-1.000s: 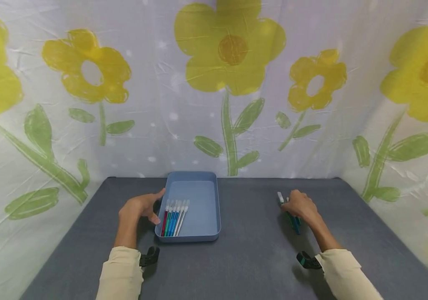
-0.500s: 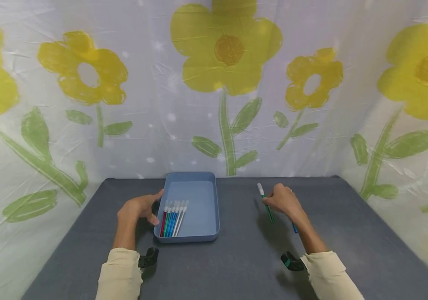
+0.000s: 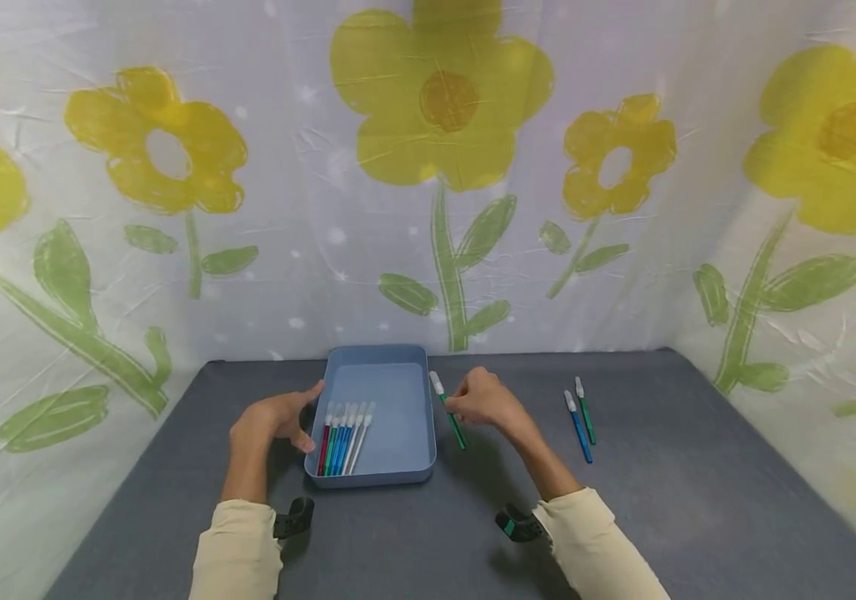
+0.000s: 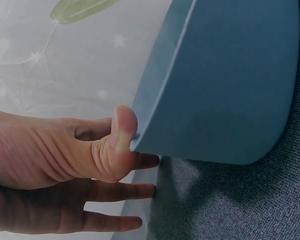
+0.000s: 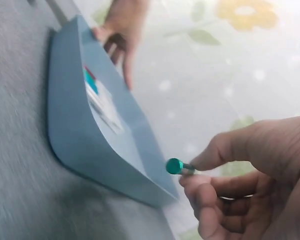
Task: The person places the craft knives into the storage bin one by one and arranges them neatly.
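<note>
My right hand [image 3: 486,398] pinches a green marker [image 3: 453,423] between thumb and fingers, just off the right side of a blue tray [image 3: 434,433]. The marker slants, its whitish cap pointing away from me. In the right wrist view, the green end of that marker [image 5: 174,166] faces the camera. My left hand [image 3: 272,419] rests against the tray's left wall, its fingers spread and fairly straight. Its thumb [image 4: 124,127] touches the rim in the left wrist view. Inside the tray, a row of markers [image 3: 342,442] in red, green, blue and grey lies at the near left.
On the right of the dark table [image 3: 660,467] lie a blue marker [image 3: 579,429] and another green marker [image 3: 585,412], close together. A flower-printed curtain [image 3: 307,275] stands behind the table and along its sides.
My right hand has picked up one green marker from the right-hand group and carried it left to the tray's side. The left hand keeps its place at the tray.
</note>
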A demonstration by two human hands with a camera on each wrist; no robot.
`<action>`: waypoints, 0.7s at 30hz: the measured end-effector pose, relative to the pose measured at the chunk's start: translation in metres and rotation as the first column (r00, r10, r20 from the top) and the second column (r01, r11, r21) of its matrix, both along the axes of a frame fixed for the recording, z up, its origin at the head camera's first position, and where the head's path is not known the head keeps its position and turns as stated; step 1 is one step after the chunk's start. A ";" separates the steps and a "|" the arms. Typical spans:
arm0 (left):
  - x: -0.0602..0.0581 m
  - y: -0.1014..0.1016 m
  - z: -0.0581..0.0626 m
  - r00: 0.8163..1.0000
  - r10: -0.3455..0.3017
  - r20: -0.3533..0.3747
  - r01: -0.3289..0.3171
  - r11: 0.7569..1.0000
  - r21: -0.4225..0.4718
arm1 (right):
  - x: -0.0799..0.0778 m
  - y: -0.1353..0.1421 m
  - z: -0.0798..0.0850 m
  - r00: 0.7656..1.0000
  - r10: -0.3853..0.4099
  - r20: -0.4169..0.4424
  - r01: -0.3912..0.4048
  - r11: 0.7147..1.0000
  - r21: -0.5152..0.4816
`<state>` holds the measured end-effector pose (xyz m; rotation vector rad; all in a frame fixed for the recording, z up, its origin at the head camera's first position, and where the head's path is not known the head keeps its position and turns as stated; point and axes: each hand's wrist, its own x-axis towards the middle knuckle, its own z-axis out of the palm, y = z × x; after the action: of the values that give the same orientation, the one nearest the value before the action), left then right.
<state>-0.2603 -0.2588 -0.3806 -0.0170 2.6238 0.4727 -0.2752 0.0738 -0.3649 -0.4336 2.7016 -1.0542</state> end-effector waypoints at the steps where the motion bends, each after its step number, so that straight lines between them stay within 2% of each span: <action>1: 0.000 0.000 0.000 1.000 0.000 0.000 0.000 1.000 -0.001 | 0.001 -0.007 -0.002 1.000 0.004 -0.011 -0.004 1.000 0.008; 9: -0.002 -0.001 -0.002 1.000 -0.006 0.003 0.006 1.000 0.001 | 0.008 -0.055 -0.011 0.993 0.018 -0.116 -0.006 0.995 0.100; 14: -0.002 -0.001 -0.002 1.000 -0.009 0.000 0.009 1.000 -0.001 | 0.009 -0.079 -0.020 0.992 0.019 -0.125 -0.001 0.990 0.142; 21: -0.004 0.000 -0.003 1.000 -0.010 -0.001 0.010 1.000 -0.024 | 0.007 -0.102 -0.035 0.996 -0.032 -0.088 0.049 0.978 0.204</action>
<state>-0.2643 -0.2592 -0.3832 -0.0116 2.6297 0.4376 -0.2686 -0.0279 -0.3999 -0.3955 2.8671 -0.7705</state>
